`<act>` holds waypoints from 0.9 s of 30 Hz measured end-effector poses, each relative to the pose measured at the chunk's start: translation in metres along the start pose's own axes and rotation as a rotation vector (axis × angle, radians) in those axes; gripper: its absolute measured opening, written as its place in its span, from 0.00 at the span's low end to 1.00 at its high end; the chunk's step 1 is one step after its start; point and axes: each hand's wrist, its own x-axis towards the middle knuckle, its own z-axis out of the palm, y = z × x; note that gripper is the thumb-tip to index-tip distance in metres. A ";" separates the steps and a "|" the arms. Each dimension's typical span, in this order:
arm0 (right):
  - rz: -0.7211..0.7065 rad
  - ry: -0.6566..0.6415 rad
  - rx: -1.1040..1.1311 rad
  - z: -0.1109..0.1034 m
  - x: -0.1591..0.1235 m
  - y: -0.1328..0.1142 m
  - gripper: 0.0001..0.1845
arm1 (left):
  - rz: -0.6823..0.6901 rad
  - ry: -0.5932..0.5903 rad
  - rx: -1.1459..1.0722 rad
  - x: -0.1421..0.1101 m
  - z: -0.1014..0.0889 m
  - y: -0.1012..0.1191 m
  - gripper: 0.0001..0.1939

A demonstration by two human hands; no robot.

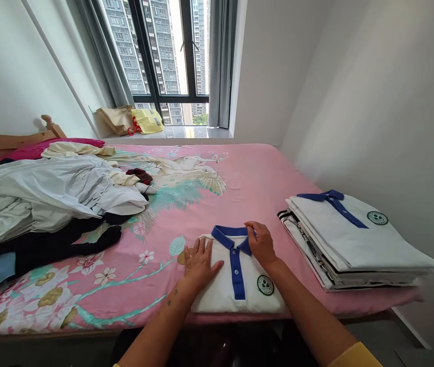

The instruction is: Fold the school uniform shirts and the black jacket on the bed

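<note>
White shirt (220, 291) lies front up at the bed's (255, 178) near edge, apparently almost fully folded. Left hand (198, 262) rests flat on it, fingers spread; right hand (262, 245) curls at the collar (222, 237), pinch not determinable. Done: folded stack (370, 242), near right corner. Outstanding, in my judgement: unfolded heap (60, 183), left edge.

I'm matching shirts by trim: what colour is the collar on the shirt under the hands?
The collar is blue, seen in the head view.

Pale walls (331, 76), grey curtains (222, 61) flanking a dark-framed window (167, 56), pink floral bed (251, 178).
</note>
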 end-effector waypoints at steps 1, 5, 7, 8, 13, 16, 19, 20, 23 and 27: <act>0.035 0.019 0.012 -0.008 -0.004 0.013 0.15 | -0.016 0.004 0.003 0.001 0.002 -0.002 0.36; 0.213 -0.039 0.042 -0.030 -0.020 0.056 0.17 | 0.087 0.061 0.005 -0.002 0.004 -0.001 0.26; 0.260 -0.100 0.065 -0.034 -0.026 0.066 0.18 | 0.135 0.036 -0.023 -0.004 0.006 0.003 0.26; 0.275 -0.122 0.070 -0.035 -0.028 0.069 0.19 | 0.135 0.017 -0.040 -0.005 0.007 0.005 0.27; 0.351 -0.145 0.071 -0.035 -0.049 0.069 0.23 | 0.074 0.064 -0.097 -0.012 0.018 0.005 0.30; 0.396 -0.148 0.121 -0.038 -0.061 0.068 0.23 | 0.004 0.137 -0.149 -0.022 0.028 -0.003 0.32; 0.464 -0.155 0.156 -0.040 -0.058 0.069 0.25 | -0.024 0.174 -0.196 -0.032 0.033 -0.008 0.33; 0.481 -0.165 0.162 -0.040 -0.054 0.069 0.26 | -0.029 0.189 -0.197 -0.034 0.033 -0.008 0.34; 0.494 -0.229 0.175 -0.037 -0.037 0.071 0.23 | 0.015 0.227 -0.149 -0.040 0.028 -0.004 0.33; 0.463 -0.263 0.184 -0.032 -0.022 0.073 0.16 | 0.175 0.118 -0.065 -0.046 0.019 0.005 0.32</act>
